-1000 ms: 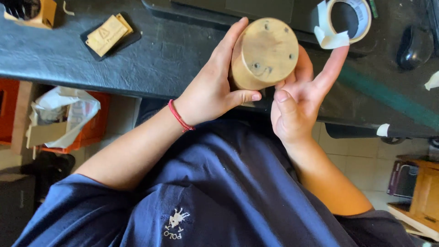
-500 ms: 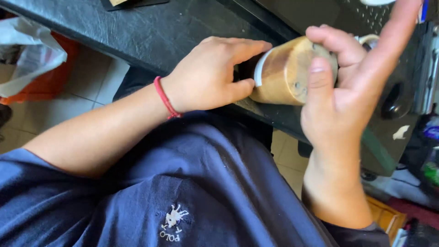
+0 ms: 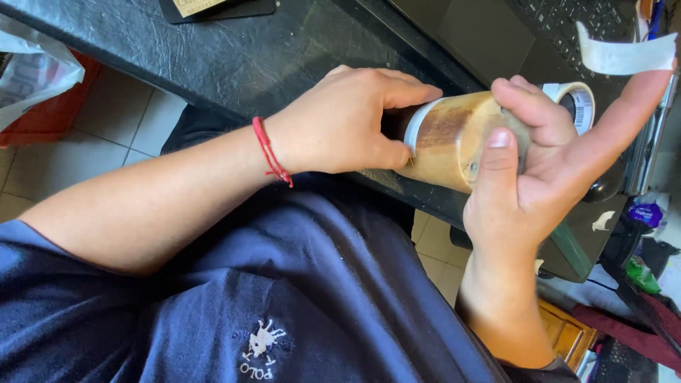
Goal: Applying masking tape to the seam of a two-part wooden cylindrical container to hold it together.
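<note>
A dark desk runs across the top of the view, and the person sits against its edge in a navy shirt. A black laptop lies open on the desk at the upper right.

One wooden cylinder is held on its side at the desk edge, between both hands. It is light tan with darker brown grain streaks, a pale band rings the end nearer the left hand, and a small dark mark shows on the flat end facing the right hand.

The left hand has its fingers curled shut around the banded end, thumb tip pressed against the pale band. A thin red cord bracelet sits on that wrist. The right hand cups the other end: its thumb lies along the wood, two fingers fold over the top, and the index finger stretches out with one strip of white tape stuck to its tip.

One roll of white tape stands just behind the cylinder.
</note>
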